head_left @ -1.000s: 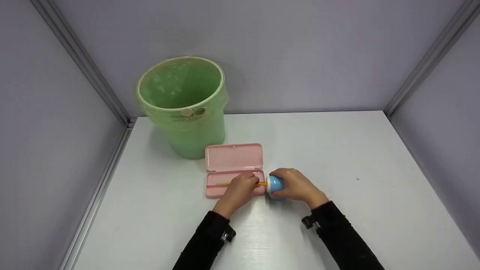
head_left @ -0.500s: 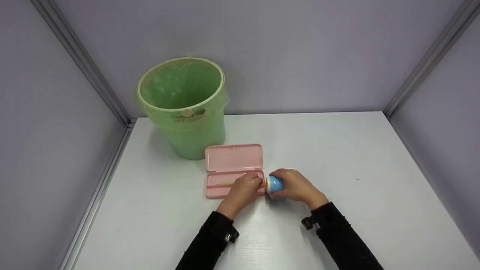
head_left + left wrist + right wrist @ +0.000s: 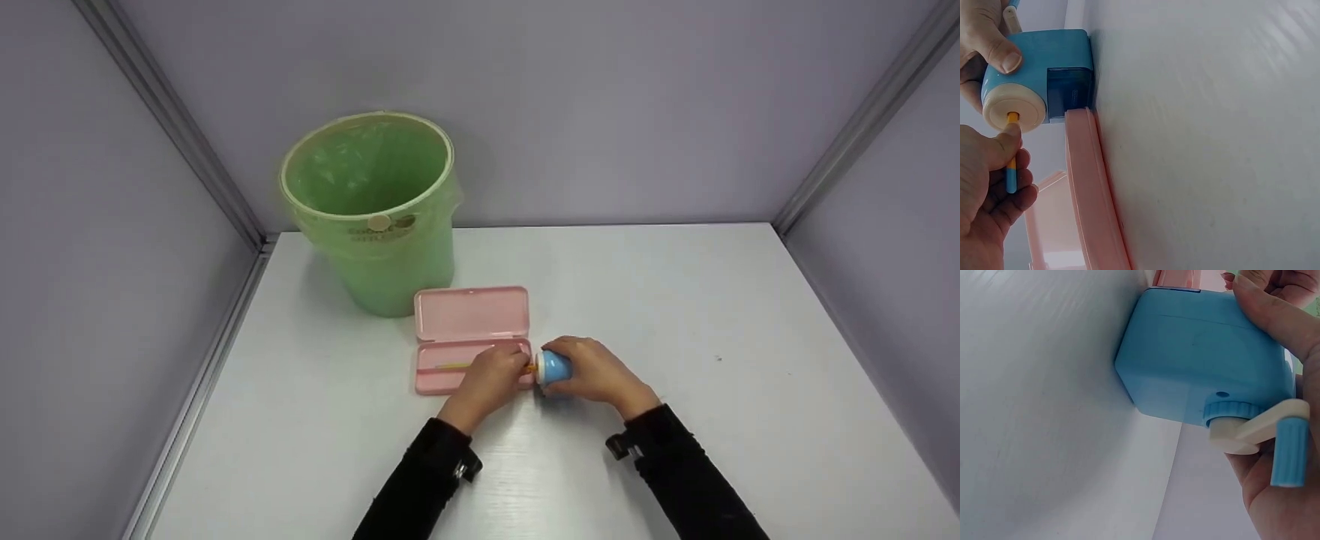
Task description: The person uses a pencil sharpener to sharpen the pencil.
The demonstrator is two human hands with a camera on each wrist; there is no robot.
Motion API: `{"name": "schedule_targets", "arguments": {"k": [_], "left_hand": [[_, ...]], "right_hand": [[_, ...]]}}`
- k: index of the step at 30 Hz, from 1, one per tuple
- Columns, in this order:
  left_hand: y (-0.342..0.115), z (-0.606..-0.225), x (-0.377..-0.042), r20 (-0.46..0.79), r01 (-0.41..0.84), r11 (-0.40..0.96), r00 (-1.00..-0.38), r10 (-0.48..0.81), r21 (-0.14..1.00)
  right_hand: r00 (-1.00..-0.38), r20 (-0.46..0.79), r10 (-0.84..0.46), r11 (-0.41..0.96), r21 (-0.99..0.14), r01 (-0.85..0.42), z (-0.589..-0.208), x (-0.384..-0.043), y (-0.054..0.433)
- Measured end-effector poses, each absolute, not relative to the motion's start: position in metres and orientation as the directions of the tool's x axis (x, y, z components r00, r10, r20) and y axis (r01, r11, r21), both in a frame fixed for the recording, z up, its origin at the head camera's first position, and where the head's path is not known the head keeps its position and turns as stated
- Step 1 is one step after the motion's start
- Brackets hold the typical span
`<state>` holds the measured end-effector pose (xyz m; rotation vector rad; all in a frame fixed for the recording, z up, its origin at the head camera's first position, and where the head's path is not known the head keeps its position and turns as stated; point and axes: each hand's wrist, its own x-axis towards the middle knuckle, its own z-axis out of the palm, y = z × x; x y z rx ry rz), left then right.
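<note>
A blue crank pencil sharpener point(image 3: 1185, 354) with a cream front ring stands on the table, its crank handle point(image 3: 1291, 450) facing away from the pencil side. My right hand point(image 3: 600, 375) grips its top and sides. My left hand point(image 3: 491, 379) pinches a yellow pencil point(image 3: 1012, 163) with a blue end, its other end in the sharpener's front hole. Below the left hand lies an opened pink pencil case point(image 3: 471, 315), its near end touching or almost touching the sharpener. Another thin yellowish pencil point(image 3: 452, 367) rests in the case's tray, partly covered by the left hand.
A tall green trash bin point(image 3: 397, 262) with a plastic liner stands at the back left, just behind the pencil case. Grey-white panels point(image 3: 600, 112) enclose the white table point(image 3: 675, 300) at the back and both sides.
My left hand has moved slightly right towards the sharpener, so less of the pencil shows between them. The right hand keeps its hold on the sharpener. The head view has shifted a little.
</note>
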<state>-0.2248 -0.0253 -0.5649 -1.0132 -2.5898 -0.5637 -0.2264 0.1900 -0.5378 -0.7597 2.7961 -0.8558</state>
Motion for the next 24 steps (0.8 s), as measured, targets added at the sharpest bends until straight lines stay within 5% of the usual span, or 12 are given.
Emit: {"name": "schedule_targets", "arguments": {"k": [14,24], "left_hand": [[-0.033,-0.562,-0.22,0.358,0.629,0.704,-0.773,0.524,0.33],[-0.037,-0.556,-0.217,0.295,0.597,0.721,-0.802,0.52,0.353]], "right_hand": [[-0.852,0.017,-0.523,0.745,-0.477,-0.466,-0.531,-0.222,0.19],[-0.897,-0.071,-0.437,0.774,-0.537,-0.335,-0.508,-0.212,0.223]]}}
